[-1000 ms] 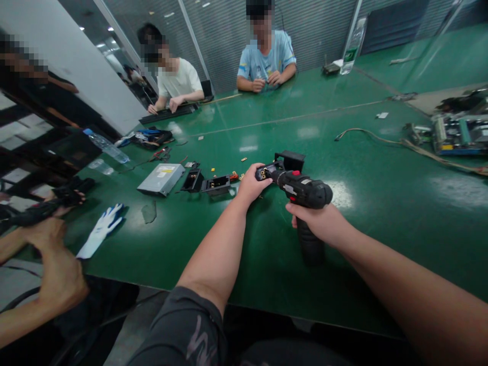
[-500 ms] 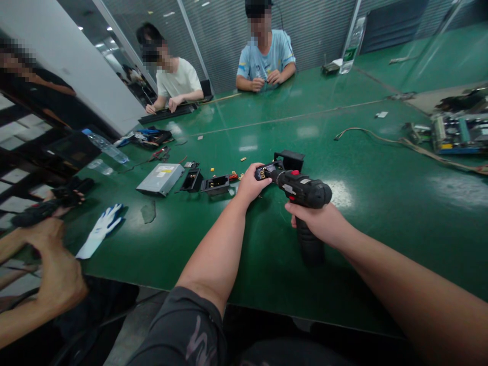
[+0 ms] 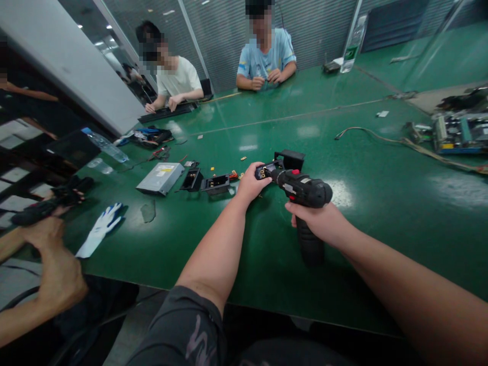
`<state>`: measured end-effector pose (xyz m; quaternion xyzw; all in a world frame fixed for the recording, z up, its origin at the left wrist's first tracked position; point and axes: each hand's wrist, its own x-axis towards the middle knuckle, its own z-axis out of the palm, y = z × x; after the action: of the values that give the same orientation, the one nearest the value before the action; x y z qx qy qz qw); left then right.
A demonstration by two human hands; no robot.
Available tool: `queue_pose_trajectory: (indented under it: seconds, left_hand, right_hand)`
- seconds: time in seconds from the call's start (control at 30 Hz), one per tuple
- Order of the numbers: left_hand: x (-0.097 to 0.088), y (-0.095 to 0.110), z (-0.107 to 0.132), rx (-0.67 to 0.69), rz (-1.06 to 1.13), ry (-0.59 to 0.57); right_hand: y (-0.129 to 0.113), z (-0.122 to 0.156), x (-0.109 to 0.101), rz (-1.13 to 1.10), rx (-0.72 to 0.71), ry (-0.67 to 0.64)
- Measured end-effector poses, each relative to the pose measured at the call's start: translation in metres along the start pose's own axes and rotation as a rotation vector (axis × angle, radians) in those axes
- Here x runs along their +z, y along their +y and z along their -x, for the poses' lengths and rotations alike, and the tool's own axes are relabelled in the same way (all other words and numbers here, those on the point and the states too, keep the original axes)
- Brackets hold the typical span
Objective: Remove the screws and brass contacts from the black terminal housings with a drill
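Observation:
My right hand (image 3: 314,219) is wrapped round the grip of a black cordless drill (image 3: 305,189) with red switches. The drill's chuck points left at a small black plastic housing (image 3: 262,173) with brass-coloured parts inside; its tip is hidden there. My left hand (image 3: 251,184) grips that housing from the left side and holds it on the table. Just behind it stands a black box-shaped part (image 3: 292,159). To the left of my left hand lie a black open plastic case (image 3: 216,185) and another similar black case (image 3: 191,180).
On the green table (image 3: 183,244) are a silver disc drive (image 3: 160,178), a white-and-blue glove (image 3: 101,230) and plastic bottles (image 3: 104,145). A circuit board (image 3: 461,134) with cables lies at the right. Two people sit opposite; a co-worker's hand (image 3: 57,254) is close at the left.
My hands, the drill and the housing stay in nearly the same place. At the far left, the person in dark clothes has shifted slightly.

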<state>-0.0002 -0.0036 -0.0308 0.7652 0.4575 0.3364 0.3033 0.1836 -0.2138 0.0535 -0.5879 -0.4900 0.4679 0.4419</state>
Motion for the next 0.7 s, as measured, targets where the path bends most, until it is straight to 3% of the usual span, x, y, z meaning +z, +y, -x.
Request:
queue_pose_trajectory:
  seconds: [0.7]
  left_hand:
    - [-0.0018, 0.0038, 0.0015, -0.006, 0.011, -0.006]
  right_hand:
    - [-0.0008, -0.0008, 0.0, 0.017, 0.023, -0.008]
